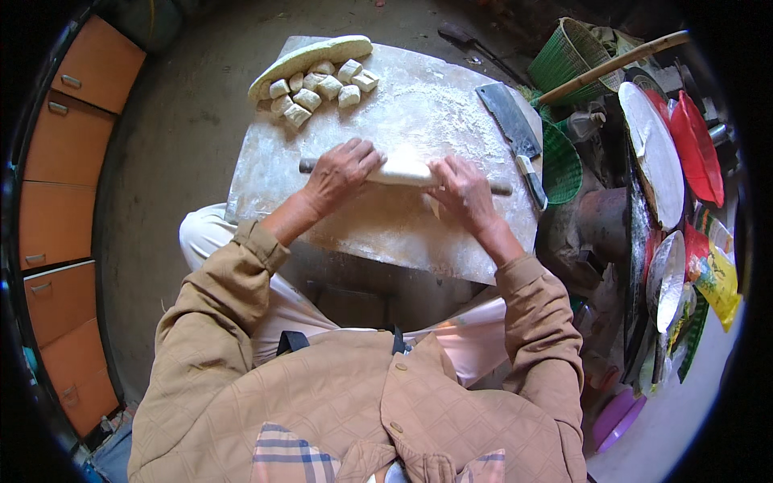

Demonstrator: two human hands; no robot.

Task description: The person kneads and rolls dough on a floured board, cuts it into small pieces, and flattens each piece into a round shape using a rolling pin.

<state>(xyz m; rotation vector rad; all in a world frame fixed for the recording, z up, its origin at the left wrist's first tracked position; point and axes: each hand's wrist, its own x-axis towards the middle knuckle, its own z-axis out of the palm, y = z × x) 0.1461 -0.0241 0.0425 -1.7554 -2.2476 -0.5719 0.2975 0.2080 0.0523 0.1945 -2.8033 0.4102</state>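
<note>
A sheet of pale dough appears wrapped around the middle of a thin rolling pin, which lies across a floured board. My left hand curls over the dough's left end and the pin. At the dough's right end, my right hand grips in the same way, fingers bent. Both ends of the pin stick out beyond my hands. Several cut dough pieces sit at the board's far left, beside a long flat round of dough. Loose flour is scattered over the far right part.
A cleaver lies along the board's right edge, its handle towards me. Green baskets, a long wooden stick, a round pale lid and a red plastic item crowd the right side. Orange cabinets line the left.
</note>
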